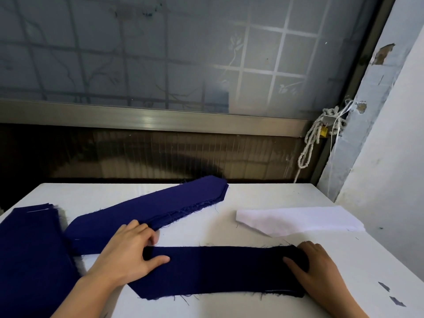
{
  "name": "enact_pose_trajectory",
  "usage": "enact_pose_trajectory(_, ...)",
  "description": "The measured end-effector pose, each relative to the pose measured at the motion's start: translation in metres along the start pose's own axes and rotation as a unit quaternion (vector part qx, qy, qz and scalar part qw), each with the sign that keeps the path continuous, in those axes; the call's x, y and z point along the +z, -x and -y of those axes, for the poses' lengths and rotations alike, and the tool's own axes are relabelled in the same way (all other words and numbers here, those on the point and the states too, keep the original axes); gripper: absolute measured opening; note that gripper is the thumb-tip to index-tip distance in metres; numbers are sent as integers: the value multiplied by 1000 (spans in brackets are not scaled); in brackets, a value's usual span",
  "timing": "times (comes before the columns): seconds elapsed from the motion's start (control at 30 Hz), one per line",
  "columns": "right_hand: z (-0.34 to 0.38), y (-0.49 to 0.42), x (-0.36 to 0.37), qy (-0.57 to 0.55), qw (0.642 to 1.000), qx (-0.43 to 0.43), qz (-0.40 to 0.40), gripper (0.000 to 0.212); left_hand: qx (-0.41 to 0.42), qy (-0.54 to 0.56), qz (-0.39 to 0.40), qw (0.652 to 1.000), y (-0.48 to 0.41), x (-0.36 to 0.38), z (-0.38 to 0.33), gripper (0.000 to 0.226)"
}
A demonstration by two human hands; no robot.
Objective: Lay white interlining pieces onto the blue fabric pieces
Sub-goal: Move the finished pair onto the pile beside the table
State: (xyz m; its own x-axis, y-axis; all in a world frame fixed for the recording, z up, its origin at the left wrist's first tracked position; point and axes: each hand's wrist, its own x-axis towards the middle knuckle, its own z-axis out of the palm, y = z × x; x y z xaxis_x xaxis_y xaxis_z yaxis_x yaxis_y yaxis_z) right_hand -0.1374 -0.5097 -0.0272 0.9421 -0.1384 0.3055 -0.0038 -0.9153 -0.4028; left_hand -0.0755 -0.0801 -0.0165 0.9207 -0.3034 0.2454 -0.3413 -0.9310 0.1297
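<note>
Pressing hands: 2, both on one blue strip, front of white table [252, 196].
Left hand [128, 255]: palm down on strip's left end; thumb straight on the cloth, fingers loosely spread, not gripping; fingertips just beside the slanted stack.
Right hand [321, 269]: palm down on strip's right end; thumb flat on the cloth, fingers lightly bent at the far edge, no pinch seen.
Single blue fabric piece [220, 269]: 1, lying flat between the hands, frayed edges, nothing white on it.
Slanted blue stack [156, 207]: 1, many layers, behind the strip, running from left-centre to the table's far edge.
Left blue stack [29, 249]: 1, at the left edge, touching the slanted stack's near end.
White interlining pile [302, 220]: 1, far right, apart from all blue cloth; layer count not readable.
Blue scraps [383, 286]: 2 small bits, front right of table.
Knotted rope [312, 138]: 1, hanging at the window frame corner.
</note>
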Motion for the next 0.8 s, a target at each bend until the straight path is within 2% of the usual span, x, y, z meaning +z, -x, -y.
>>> enact_pose_trajectory(0.13,2,3,-6,-44,998,7,47,22,-5,15,23,1000,0,2,0,60)
enact_pose_trajectory(0.33,8,6,-8,2,999,-16,33,11,-32,20,53,998,3,-2,-6,64)
enact_pose_trajectory(0.4,9,6,-9,11,999,-16,30,10,-50,51,72,995,9,-8,-6,53)
enact_pose_trajectory(0.43,9,7,-10,14,999,-13,28,12,-59,85,84,991,12,-13,-6,39)
enact_pose_trajectory(0.5,9,8,-13,13,1000,-15,23,18,-80,190,108,973,20,-27,-4,15)
enact_pose_trajectory(0.53,12,9,-12,9,999,-20,25,22,-93,245,109,959,27,-35,1,13)
enact_pose_trajectory(0.6,15,10,-15,-5,999,-26,35,27,-110,332,78,933,33,-51,10,12)
enact_pose_trajectory(0.67,30,13,-15,-69,996,-18,54,26,-137,389,11,911,37,-69,24,10)
enact_pose_trajectory(0.73,59,20,-11,-186,981,10,56,23,-185,417,-93,885,33,-88,43,15)
enact_pose_trajectory(0.8,95,33,-5,-317,944,57,73,23,-240,390,-208,864,26,-107,68,27)
